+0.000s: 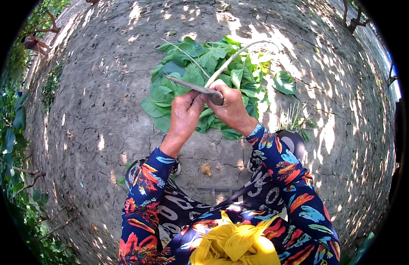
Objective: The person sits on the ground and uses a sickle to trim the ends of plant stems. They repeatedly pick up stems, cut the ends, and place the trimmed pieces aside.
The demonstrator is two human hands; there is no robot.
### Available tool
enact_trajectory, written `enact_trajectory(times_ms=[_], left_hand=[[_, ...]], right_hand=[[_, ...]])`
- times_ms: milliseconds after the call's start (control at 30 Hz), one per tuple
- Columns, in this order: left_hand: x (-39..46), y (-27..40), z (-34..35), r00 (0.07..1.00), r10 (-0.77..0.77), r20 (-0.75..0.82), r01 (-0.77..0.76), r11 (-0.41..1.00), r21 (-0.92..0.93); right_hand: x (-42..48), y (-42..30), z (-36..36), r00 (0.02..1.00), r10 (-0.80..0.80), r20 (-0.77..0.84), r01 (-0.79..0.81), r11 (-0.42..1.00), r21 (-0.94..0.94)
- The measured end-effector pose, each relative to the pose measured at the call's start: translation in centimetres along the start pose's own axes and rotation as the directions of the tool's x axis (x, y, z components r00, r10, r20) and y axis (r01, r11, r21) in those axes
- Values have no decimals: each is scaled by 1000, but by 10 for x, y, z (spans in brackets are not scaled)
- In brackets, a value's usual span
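My left hand (186, 111) pinches a grey-brown tapering stick (188, 84), whose thick blunt end lies against my other hand. My right hand (230, 104) is closed around the base of a pale, curved stem (229, 62), which rises away to the upper right. A thin pale strip (184, 53) reaches up and left from near the same spot. The two hands meet, and the fingers hide how these pieces join. Just beyond and under them, a heap of broad green leaves (194, 74) lies on the ground.
One loose leaf (284, 82) lies right of the heap, above a bunch of cut pale stalks (290, 117). Cracked dry soil (101, 132) surrounds everything. A dry brown leaf (206, 169) is between my feet. Leafy branches (17, 142) line the left edge; another person (35, 44) is at upper left.
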State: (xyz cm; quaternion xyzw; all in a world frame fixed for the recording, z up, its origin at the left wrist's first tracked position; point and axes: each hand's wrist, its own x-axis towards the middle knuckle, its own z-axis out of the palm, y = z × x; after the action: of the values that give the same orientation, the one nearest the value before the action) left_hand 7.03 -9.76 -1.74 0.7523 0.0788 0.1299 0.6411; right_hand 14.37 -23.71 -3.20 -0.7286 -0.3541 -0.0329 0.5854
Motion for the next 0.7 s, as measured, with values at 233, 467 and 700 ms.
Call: enact_trajectory(times_ms=[233,467,700], left_hand=[[14,-1,-20,971,-206,-124,184,968,-169],[16,-3,-11,997,-29,-78,28,1000,-5],[0,2,14,995,101,11,-100,948,302]], right_hand=[[12,-2,-23,948,275,-159,-249,955,163],[11,-5,-24,922,346,-173,-298,921,250],[21,3,-21,877,373,-302,-234,882,410]])
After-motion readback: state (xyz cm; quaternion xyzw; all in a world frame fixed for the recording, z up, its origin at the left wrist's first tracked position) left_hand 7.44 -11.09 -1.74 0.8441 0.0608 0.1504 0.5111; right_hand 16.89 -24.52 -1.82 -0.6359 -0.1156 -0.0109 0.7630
